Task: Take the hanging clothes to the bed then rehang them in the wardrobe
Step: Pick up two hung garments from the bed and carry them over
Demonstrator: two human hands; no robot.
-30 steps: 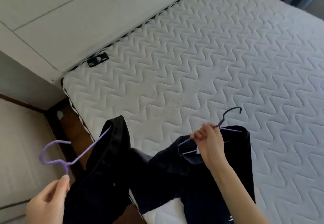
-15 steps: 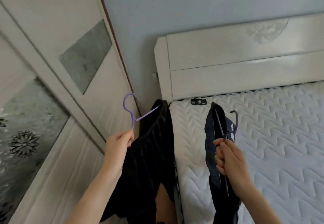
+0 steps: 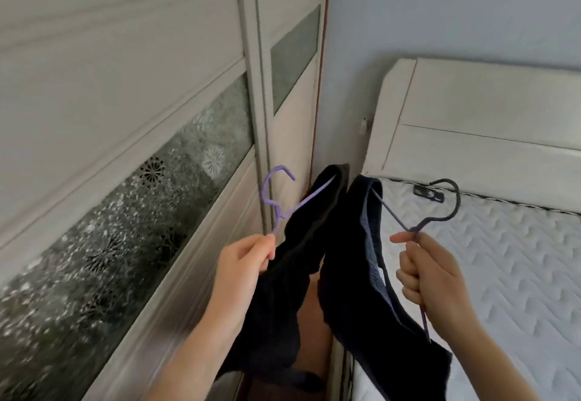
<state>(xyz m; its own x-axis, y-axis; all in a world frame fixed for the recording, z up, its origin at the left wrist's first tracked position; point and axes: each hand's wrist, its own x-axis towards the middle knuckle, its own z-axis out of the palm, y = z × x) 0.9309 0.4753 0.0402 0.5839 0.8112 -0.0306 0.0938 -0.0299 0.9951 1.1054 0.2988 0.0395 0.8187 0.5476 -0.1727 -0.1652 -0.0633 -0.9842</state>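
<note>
My left hand (image 3: 245, 257) pinches the neck of a purple hanger (image 3: 276, 193) that carries a black garment (image 3: 283, 290). Beside it my right hand (image 3: 424, 278) grips a dark grey hanger (image 3: 446, 205) with a dark navy garment (image 3: 355, 290) draped over it. Both garments hang down in the gap between the wardrobe (image 3: 125, 117) on the left and the bed (image 3: 503, 275) on the right. The wardrobe's sliding doors, white with frosted patterned glass, are closed in view.
The white headboard (image 3: 471, 117) stands against a pale blue wall (image 3: 440, 7) at the back right. A strip of brown floor (image 3: 311, 322) shows between the wardrobe and the bare quilted mattress.
The view has swung up and left from the mattress to the wardrobe doors. Both hands have lifted their hangers and now hold them closer together, near the wardrobe.
</note>
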